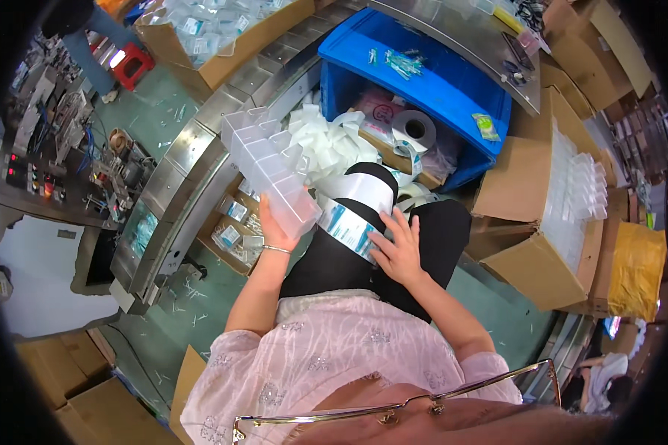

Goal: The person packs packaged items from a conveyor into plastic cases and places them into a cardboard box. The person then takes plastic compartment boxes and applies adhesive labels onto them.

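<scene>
My left hand (273,222) holds up a long stack of clear plastic trays (269,169) that leans away to the upper left. My right hand (398,248) rests with fingers spread on a strip of white and teal printed labels (349,226) draped over my lap. A white backing strip (360,187) curls over my black-trousered knee just beyond it.
A blue crate (430,81) with tape rolls and white strips stands ahead. Open cardboard boxes of clear trays (571,200) sit to the right, and a box of small packets (234,230) lies under a curved metal conveyor (193,148) at left. A red stool (132,63) stands far left.
</scene>
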Demonstrator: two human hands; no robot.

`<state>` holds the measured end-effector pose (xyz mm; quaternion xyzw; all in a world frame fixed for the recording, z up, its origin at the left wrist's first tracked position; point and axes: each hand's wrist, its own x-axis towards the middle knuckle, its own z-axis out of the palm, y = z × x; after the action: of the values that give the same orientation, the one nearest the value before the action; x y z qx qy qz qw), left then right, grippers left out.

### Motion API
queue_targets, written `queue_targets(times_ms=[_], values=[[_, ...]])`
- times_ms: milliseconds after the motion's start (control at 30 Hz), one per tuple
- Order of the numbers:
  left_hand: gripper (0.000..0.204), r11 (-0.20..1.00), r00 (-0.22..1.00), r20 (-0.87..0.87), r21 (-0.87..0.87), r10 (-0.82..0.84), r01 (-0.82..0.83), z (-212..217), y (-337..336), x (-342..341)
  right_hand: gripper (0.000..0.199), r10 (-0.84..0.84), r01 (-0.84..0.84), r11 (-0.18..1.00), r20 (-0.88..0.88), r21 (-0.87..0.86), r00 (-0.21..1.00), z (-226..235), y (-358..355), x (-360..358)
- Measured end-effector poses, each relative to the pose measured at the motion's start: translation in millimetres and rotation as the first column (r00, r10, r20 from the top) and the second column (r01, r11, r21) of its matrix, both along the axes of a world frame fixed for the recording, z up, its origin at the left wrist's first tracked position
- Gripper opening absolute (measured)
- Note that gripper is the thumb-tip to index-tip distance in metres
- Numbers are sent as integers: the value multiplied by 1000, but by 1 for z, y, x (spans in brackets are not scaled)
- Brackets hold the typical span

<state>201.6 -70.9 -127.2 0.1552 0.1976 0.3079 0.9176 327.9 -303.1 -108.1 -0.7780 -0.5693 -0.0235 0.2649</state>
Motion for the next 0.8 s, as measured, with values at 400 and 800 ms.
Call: queue_targets(times_ms=[400,800], values=[[61,996,996,8,11,-91,91,11,-10,13,42,58,-54,993,38,-100,998,2,11,-10],[64,990,990,14,-5,-143,143,-16,-30,20,30,48,-46,998,-39,42,998,15,47,12]])
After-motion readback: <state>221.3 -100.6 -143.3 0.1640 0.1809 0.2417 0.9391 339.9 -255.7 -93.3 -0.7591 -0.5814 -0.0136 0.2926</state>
